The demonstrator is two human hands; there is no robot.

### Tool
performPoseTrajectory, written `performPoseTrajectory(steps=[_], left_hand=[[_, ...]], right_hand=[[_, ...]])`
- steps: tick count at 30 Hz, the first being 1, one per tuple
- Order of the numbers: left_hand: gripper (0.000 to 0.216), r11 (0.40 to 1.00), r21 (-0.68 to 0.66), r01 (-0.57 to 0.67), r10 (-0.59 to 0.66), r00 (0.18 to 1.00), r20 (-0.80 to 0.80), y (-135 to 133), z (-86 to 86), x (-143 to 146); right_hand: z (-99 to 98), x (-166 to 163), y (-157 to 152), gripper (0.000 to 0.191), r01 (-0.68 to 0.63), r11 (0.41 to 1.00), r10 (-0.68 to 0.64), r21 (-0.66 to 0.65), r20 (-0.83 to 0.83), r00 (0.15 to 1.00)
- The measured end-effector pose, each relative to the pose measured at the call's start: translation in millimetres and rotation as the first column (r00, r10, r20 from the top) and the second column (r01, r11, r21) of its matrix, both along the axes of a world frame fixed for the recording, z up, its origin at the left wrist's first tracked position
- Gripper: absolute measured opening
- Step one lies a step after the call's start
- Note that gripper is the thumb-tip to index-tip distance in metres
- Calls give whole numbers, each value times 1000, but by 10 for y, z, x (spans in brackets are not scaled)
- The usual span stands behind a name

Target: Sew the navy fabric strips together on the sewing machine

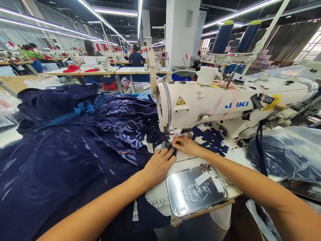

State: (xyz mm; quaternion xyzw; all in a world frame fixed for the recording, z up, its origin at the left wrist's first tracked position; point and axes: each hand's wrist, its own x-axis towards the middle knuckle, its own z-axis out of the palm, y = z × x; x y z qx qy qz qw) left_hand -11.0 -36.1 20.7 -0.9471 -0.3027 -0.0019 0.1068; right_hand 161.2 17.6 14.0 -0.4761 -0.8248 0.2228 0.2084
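My left hand (160, 163) rests beside the needle area with its fingers bent over a small piece of navy fabric (173, 151), pressing it on the machine bed. Just right of it, my right hand (187, 146) pinches at the edge of this fabric, thumb and forefinger together close to the presser foot (171, 133). The fingertips partly hide what lies between them. Both hands work under the head of a white sewing machine (195, 100). A large heap of navy garments (62, 160) with pale-blue patterned parts spreads to the left.
Small navy fabric pieces (212, 140) lie behind my right wrist. In front sits a shiny metal tin lid (197, 190) beside a printed measuring scale (160, 204). A clear plastic bag (288, 154) lies at right. Thread cones (223, 36) stand above; people sit at machines farther back.
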Motion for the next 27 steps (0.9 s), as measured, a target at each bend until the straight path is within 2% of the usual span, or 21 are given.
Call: performPoseTrajectory(steps=[6,9,12,14,17,21,27], left_hand=[[22,1000,8,11,-11,1000,27,15,-23,13],[25,999,21,31,-32,998,57,15,-40,-9],[25,998,-16,56,-54,992,112,38,-16,-82],[22,994,-74,78,-64,983,173,70,13,-144],[22,988,-129,87,-54,969,240,112,38,-195],[25,996,-83,41,-19,969,248,109,14,-121],[21,998,-37,-56,62,974,216,83,-15,24]], right_hand=[[-108,51,-12,10,-105,972,90,208,80,993],[-132,93,-73,14,-249,894,189,371,192,963],[-129,114,-177,20,-363,793,196,490,359,913],[-122,122,-228,20,-394,760,166,517,432,886],[-123,155,-214,22,-419,756,175,503,461,870],[-157,223,-74,25,-428,756,218,496,425,878],[-178,259,48,29,-447,724,238,525,418,877]])
